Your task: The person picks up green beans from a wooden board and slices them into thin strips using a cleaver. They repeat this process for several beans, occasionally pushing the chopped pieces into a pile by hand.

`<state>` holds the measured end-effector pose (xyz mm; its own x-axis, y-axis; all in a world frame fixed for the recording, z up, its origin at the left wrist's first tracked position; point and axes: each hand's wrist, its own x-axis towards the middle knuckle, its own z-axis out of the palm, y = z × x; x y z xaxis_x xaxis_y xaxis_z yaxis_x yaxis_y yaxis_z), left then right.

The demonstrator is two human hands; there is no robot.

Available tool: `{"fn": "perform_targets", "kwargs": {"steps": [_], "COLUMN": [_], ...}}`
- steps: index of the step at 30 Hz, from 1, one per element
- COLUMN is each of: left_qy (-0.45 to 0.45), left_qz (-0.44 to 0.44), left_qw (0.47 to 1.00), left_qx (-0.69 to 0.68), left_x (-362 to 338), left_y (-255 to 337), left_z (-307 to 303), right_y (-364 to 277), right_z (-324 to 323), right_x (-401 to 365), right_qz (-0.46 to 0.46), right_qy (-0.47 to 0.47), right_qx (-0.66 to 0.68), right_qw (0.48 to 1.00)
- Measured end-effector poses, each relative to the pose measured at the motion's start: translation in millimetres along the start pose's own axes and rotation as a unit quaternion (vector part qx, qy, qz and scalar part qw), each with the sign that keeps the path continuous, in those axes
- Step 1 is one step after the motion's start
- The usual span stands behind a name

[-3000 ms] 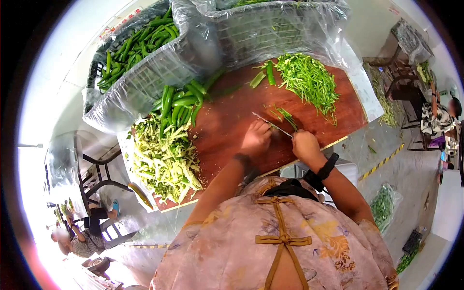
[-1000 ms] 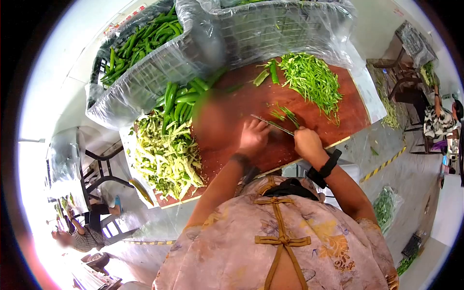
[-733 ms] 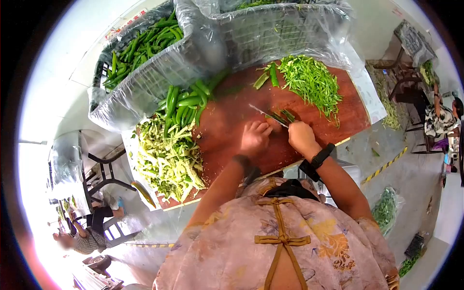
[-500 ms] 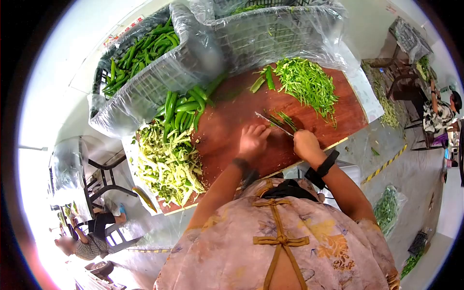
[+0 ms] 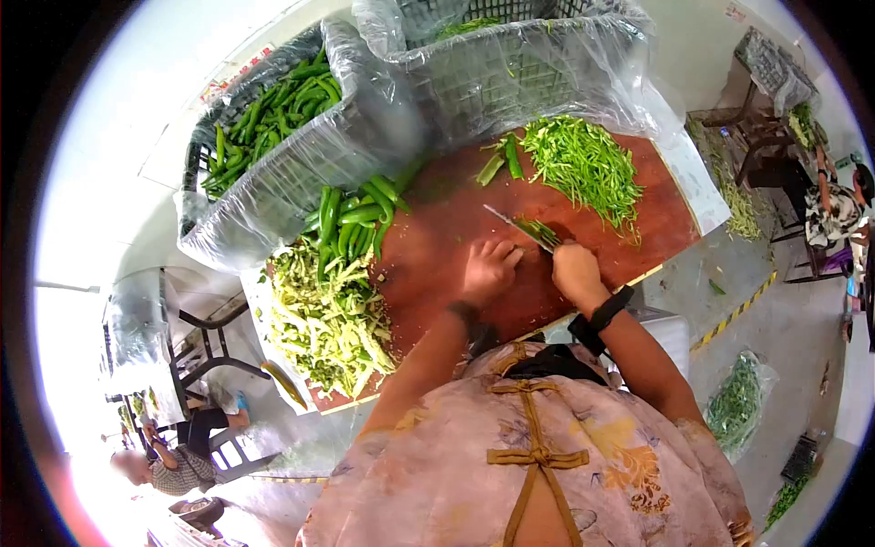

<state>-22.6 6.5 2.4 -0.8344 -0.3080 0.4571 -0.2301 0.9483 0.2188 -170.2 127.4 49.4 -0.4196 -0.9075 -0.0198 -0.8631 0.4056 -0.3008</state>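
Note:
My right hand (image 5: 577, 273) is wrapped round the handle of a knife (image 5: 518, 226), its blade pointing up and to the left over the red-brown board (image 5: 447, 228). A few green pepper strips (image 5: 540, 230) lie against the blade. To the left of the knife, my left hand (image 5: 490, 268) rests low over the board with its fingers bent; whether it holds anything is hidden. Shredded green pepper (image 5: 583, 169) is heaped at the board's back right, with pepper pieces (image 5: 513, 157) beside it. Whole green peppers (image 5: 355, 219) lie at the left, behind a pile of pale cores and scraps (image 5: 324, 314).
Behind the board stand two plastic-lined crates, one with whole peppers (image 5: 273, 118), the other (image 5: 510, 77) with some shreds. One person (image 5: 187, 460) sits at far left, another (image 5: 834, 205) at far right. A bag of greens (image 5: 736, 401) lies on the floor.
The view has shifted slightly, moving the board and crates a little down and right. The knife blade shows broader beside the strips. My hands stay close to the same place.

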Motion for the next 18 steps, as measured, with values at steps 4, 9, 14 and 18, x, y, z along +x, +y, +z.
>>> {"fn": "perform_targets", "kwargs": {"steps": [4, 9, 14, 18], "left_qy": [0.025, 0.020, 0.060, -0.030], "left_qz": [-0.016, -0.146, -0.115, -0.096], "left_qw": [1.000, 0.989, 0.991, 0.993], "left_qx": [-0.009, 0.001, 0.027, 0.056], "left_x": [-3.8, 5.2, 38.0, 63.4], "left_y": [-10.7, -46.3, -67.1, -71.0], "left_z": [1.5, -26.2, -38.5, -33.4], "right_y": [19.9, 13.5, 40.3, 59.5], "right_z": [-9.5, -23.9, -0.9, -25.2], "right_x": [-14.5, -53.7, -37.5, -17.0], "right_qz": [-0.014, -0.070, -0.047, 0.038], "right_qy": [0.068, -0.017, -0.004, 0.072], "right_qx": [0.002, 0.020, -0.033, -0.025], "right_qw": [0.998, 0.997, 0.998, 0.996]}}
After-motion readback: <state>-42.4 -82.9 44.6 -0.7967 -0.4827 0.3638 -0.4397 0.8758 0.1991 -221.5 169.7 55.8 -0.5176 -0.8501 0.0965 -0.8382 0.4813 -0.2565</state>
